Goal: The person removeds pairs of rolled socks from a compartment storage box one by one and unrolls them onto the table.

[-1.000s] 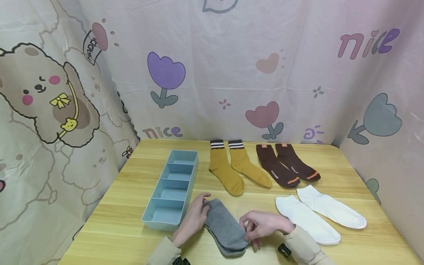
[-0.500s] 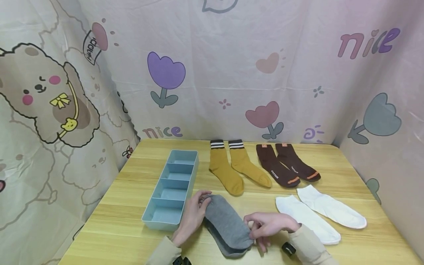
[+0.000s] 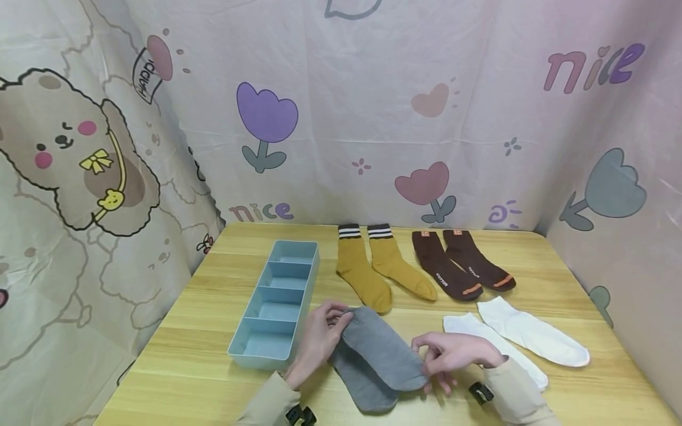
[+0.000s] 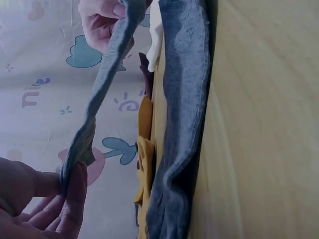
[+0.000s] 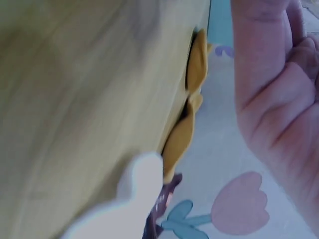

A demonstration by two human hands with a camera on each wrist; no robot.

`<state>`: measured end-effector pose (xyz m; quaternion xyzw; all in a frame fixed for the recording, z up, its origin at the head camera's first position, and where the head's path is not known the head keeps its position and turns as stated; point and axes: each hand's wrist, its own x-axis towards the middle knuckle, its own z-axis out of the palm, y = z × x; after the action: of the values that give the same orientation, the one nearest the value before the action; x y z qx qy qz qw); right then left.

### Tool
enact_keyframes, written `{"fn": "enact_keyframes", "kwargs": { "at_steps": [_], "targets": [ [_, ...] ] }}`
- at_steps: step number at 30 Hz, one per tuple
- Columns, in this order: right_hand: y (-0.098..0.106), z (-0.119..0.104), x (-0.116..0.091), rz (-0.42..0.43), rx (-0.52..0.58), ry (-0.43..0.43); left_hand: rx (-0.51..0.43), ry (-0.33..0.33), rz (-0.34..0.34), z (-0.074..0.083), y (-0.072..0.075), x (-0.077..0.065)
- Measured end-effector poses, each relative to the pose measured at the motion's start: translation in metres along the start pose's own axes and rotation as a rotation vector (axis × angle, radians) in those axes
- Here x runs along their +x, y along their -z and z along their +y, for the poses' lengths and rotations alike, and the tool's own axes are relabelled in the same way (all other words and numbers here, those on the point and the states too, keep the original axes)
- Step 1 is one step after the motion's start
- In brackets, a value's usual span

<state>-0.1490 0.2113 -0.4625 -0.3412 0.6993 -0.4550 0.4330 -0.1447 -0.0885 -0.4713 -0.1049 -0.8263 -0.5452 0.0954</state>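
A grey sock [image 3: 380, 348] stretches between both hands, raised over a second grey sock [image 3: 364, 380] that lies on the table. My left hand [image 3: 319, 337] pinches its upper left end between thumb and fingers. At the lower right end, my right hand [image 3: 453, 353] pinches it the same way. In the left wrist view the held sock [image 4: 99, 94] hangs edge-on, apart from the lower sock [image 4: 184, 99]. The right wrist view shows the right hand [image 5: 279, 84] from the palm side, its fingertips out of frame.
A blue four-section box [image 3: 306, 313] stands left of the left hand. Mustard socks [image 3: 362, 278] and dark brown socks [image 3: 447, 269] lie toward the back. White socks [image 3: 533, 331] lie at the right, partly under the right forearm. A printed curtain [image 3: 341, 118] surrounds the wooden table [image 3: 176, 355].
Both hands have moved right, carrying the upper grey sock up and away from the lower one. More of the lower sock now shows. The other socks and the box have stayed put.
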Motion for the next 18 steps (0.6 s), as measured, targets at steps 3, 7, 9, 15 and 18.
{"fn": "enact_keyframes", "kwargs": {
  "at_steps": [3, 7, 9, 15, 18],
  "targets": [
    [0.002, 0.001, -0.007, 0.053, -0.021, -0.034, -0.019, -0.024, -0.019, 0.001, -0.007, 0.003],
    [0.004, 0.003, -0.015, 0.105, -0.048, -0.064, 0.040, -0.090, -0.066, 0.000, -0.017, 0.006],
    [0.005, 0.004, -0.019, 0.132, -0.062, -0.084, 0.082, -0.117, -0.112, -0.001, -0.021, 0.007],
    [0.005, 0.007, -0.027, 0.217, -0.106, -0.177, 0.198, -0.126, -0.301, -0.003, -0.029, 0.006],
    [0.005, 0.009, -0.030, 0.248, -0.128, -0.208, 0.258, -0.146, -0.382, -0.004, -0.031, 0.005]
  ]
}}
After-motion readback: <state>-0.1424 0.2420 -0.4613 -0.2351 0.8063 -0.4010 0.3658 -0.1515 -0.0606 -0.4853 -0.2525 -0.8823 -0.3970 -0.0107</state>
